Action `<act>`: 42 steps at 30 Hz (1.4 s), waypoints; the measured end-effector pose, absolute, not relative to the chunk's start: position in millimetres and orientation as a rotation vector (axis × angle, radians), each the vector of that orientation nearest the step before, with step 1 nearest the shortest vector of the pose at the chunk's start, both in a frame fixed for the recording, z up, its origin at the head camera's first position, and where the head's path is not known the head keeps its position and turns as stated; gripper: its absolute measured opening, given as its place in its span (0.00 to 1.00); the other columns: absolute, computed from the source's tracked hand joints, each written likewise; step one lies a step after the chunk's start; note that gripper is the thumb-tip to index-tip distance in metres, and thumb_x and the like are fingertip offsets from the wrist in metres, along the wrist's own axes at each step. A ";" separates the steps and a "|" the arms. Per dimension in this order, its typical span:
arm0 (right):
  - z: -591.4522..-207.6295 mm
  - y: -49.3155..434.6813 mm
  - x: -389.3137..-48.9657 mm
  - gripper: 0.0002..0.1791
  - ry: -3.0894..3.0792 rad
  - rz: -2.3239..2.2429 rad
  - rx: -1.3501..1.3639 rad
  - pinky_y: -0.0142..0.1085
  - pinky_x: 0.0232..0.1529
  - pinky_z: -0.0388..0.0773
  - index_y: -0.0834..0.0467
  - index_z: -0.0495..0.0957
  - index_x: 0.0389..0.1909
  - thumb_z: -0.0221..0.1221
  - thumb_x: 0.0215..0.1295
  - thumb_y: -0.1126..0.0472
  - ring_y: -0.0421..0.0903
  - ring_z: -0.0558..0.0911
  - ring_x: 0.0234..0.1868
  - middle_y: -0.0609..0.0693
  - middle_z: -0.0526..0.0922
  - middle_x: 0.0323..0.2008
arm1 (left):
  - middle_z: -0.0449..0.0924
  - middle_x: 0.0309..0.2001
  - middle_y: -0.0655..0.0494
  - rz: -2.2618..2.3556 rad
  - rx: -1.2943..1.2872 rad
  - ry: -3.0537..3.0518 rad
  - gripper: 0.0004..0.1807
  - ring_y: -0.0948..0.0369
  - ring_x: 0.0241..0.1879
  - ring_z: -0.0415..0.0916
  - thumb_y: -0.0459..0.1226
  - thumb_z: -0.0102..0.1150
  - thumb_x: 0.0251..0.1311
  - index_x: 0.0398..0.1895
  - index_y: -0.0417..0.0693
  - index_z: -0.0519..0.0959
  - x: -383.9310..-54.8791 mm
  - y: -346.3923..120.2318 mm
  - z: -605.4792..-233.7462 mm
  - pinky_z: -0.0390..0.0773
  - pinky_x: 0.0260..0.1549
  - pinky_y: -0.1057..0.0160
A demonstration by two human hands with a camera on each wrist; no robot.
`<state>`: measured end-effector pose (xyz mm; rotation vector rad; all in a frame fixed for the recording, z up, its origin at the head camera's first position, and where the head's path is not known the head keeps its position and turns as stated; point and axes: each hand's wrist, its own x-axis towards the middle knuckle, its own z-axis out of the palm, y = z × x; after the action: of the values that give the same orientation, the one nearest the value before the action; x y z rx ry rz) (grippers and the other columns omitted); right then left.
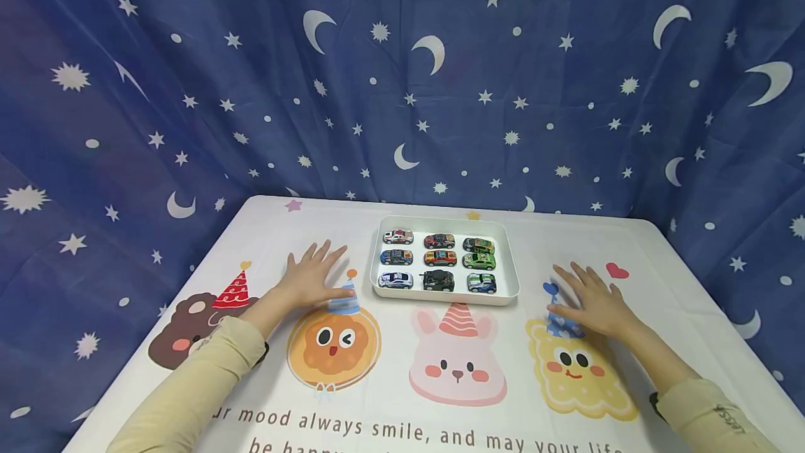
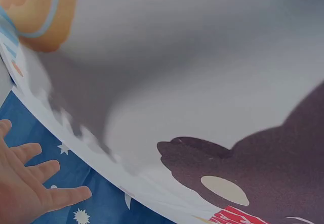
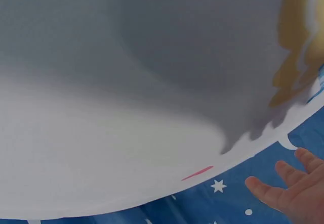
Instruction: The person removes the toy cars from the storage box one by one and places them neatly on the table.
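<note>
A white tray (image 1: 445,297) stands toward the back of the table, holding several small toy cars in rows. Among them are a black car (image 1: 438,280) at the front middle, a green car (image 1: 479,260) on the right and a blue car (image 1: 397,257) on the left. My left hand (image 1: 309,279) is spread to the left of the tray, apart from it and holding nothing. On the other side, my right hand (image 1: 594,303) has its fingers spread, also holding nothing. Both wrist views show extended fingers of the left hand (image 2: 30,178) and right hand (image 3: 298,186).
A white tablecloth (image 1: 393,348) printed with cartoon animals, food figures and lettering covers the table. Behind it hangs a dark blue curtain (image 1: 377,124) with moons and stars.
</note>
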<state>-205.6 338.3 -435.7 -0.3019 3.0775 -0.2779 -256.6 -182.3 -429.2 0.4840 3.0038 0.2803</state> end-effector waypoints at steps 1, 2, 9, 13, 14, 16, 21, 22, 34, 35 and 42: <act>-434.9 338.7 -206.0 0.48 3.090 -0.267 -0.316 0.78 0.56 0.50 0.54 0.54 0.70 0.56 0.55 0.32 0.74 0.54 0.66 0.70 0.54 0.69 | 0.49 0.73 0.38 0.281 0.488 3.009 0.53 0.36 0.71 0.45 0.68 0.56 0.47 0.73 0.56 0.52 -256.7 -182.2 -428.8 0.45 0.60 0.23; -434.0 338.9 -206.4 0.48 3.100 -0.258 -0.330 0.78 0.56 0.52 0.55 0.55 0.70 0.56 0.55 0.32 0.73 0.55 0.66 0.70 0.56 0.68 | 0.50 0.73 0.38 0.281 0.489 3.013 0.53 0.36 0.70 0.45 0.68 0.56 0.47 0.73 0.55 0.53 -257.1 -182.0 -428.7 0.46 0.60 0.23; -430.4 340.8 -209.5 0.46 3.157 -0.229 -0.413 0.75 0.52 0.61 0.58 0.62 0.66 0.61 0.52 0.34 0.72 0.62 0.63 0.71 0.63 0.64 | 0.59 0.69 0.38 0.284 0.517 3.032 0.49 0.38 0.68 0.53 0.67 0.56 0.48 0.70 0.52 0.60 -258.8 -178.8 -429.2 0.53 0.61 0.26; -429.1 341.0 -209.7 0.44 3.183 -0.242 -0.472 0.71 0.48 0.69 0.60 0.66 0.63 0.64 0.50 0.37 0.72 0.67 0.59 0.71 0.65 0.62 | 0.69 0.63 0.40 0.308 0.570 3.081 0.45 0.42 0.63 0.65 0.65 0.56 0.50 0.65 0.47 0.67 -259.7 -177.6 -430.8 0.67 0.58 0.34; -428.6 340.6 -209.7 0.44 3.185 -0.256 -0.484 0.70 0.48 0.70 0.61 0.66 0.62 0.65 0.50 0.38 0.72 0.68 0.58 0.72 0.65 0.62 | 0.73 0.60 0.41 0.318 0.582 3.094 0.43 0.43 0.60 0.68 0.65 0.57 0.50 0.63 0.46 0.70 -259.7 -177.4 -430.7 0.70 0.56 0.37; -427.6 339.6 -209.8 0.43 3.186 -0.285 -0.495 0.69 0.46 0.72 0.61 0.68 0.61 0.66 0.49 0.40 0.73 0.69 0.57 0.72 0.66 0.61 | 0.77 0.55 0.43 0.339 0.593 3.112 0.40 0.45 0.56 0.73 0.64 0.57 0.51 0.59 0.45 0.74 -260.0 -177.6 -430.5 0.75 0.52 0.42; -426.0 336.3 -209.6 0.39 3.174 -0.392 -0.470 0.66 0.51 0.72 0.63 0.70 0.59 0.68 0.50 0.47 0.71 0.71 0.56 0.71 0.70 0.58 | 0.83 0.46 0.45 0.384 0.554 3.120 0.35 0.47 0.47 0.78 0.61 0.58 0.52 0.54 0.44 0.78 -259.2 -178.3 -428.4 0.79 0.45 0.47; -425.4 335.6 -209.3 0.37 3.168 -0.413 -0.461 0.66 0.52 0.72 0.64 0.71 0.58 0.69 0.50 0.48 0.70 0.71 0.56 0.71 0.71 0.57 | 0.83 0.44 0.46 0.386 0.547 3.121 0.35 0.48 0.46 0.78 0.61 0.59 0.52 0.53 0.45 0.78 -259.2 -178.3 -428.2 0.79 0.45 0.47; -419.9 331.4 -206.0 0.24 3.114 -0.547 -0.388 0.61 0.50 0.75 0.66 0.75 0.54 0.63 0.58 0.60 0.67 0.77 0.52 0.69 0.77 0.53 | 0.85 0.40 0.48 0.525 0.506 3.121 0.20 0.48 0.42 0.80 0.49 0.58 0.58 0.46 0.45 0.81 -261.5 -169.9 -424.7 0.80 0.41 0.48; -419.5 330.5 -205.5 0.24 3.117 -0.550 -0.386 0.61 0.50 0.76 0.66 0.75 0.54 0.63 0.58 0.60 0.67 0.77 0.51 0.69 0.77 0.52 | 0.85 0.39 0.48 0.563 0.487 3.124 0.19 0.48 0.42 0.80 0.48 0.57 0.59 0.45 0.45 0.82 -261.6 -168.7 -424.0 0.79 0.41 0.48; -409.5 311.7 -202.7 0.24 3.151 -0.531 -0.398 0.60 0.51 0.75 0.65 0.75 0.54 0.64 0.58 0.60 0.66 0.77 0.52 0.67 0.78 0.53 | 0.85 0.36 0.47 0.785 0.360 3.155 0.15 0.50 0.39 0.80 0.44 0.55 0.62 0.43 0.44 0.83 -258.8 -160.1 -422.6 0.79 0.38 0.51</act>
<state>-202.7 311.7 -409.5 -0.3982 3.1508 -0.5313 -258.8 -160.1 -422.6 0.3604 3.1552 0.7849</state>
